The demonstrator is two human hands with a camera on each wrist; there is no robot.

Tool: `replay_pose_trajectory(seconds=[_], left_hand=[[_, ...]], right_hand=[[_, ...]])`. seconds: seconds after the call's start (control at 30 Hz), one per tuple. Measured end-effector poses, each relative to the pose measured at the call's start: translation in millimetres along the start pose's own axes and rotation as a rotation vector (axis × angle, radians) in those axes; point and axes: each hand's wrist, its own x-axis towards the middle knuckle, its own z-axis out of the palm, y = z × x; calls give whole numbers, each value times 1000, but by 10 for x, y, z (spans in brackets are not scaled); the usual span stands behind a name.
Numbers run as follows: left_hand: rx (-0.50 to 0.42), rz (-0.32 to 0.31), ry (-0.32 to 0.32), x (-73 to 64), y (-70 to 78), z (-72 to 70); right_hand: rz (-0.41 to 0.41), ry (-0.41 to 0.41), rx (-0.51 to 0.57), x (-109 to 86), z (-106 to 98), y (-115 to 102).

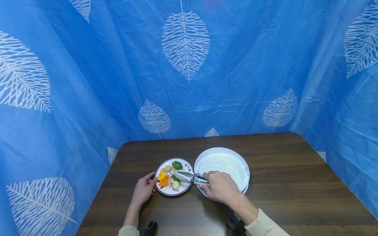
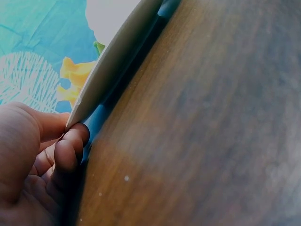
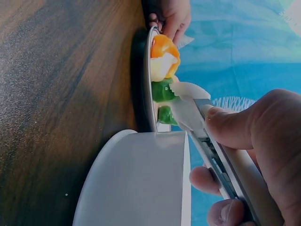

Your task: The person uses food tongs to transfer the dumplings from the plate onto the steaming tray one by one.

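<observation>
My left hand pinches the left rim of a patterned plate, thumb on top and fingers beneath, as the left wrist view shows. On the plate lie an orange-yellow pepper piece, a green pepper piece, a second green piece and pale pieces. Metal tongs with white tips are gripped in my right hand. Their tips reach over the plate from the right, right at the green piece in the middle. In the right wrist view the tong tips stand apart, partly hiding that piece.
A round white strainer basket with a perforated bottom, set in a white basin, stands close right of the plate, under my right hand. Dark wooden table extends to the right. Blue leaf-print cloth hangs behind and at both sides.
</observation>
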Motion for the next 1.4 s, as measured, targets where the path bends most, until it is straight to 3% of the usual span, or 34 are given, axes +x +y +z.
replay_pose_trajectory(seconds=[0.43, 0.8, 1.4], left_hand=[[-2, 8, -13, -4, -1, 6], [-4, 16, -10, -6, -5, 9], [-15, 33, -5, -26, 1, -2]], right_hand=[[11, 55, -11, -45, -55, 40], [78, 42, 55, -128, -225, 126], [162, 42, 91, -358, -535, 464]])
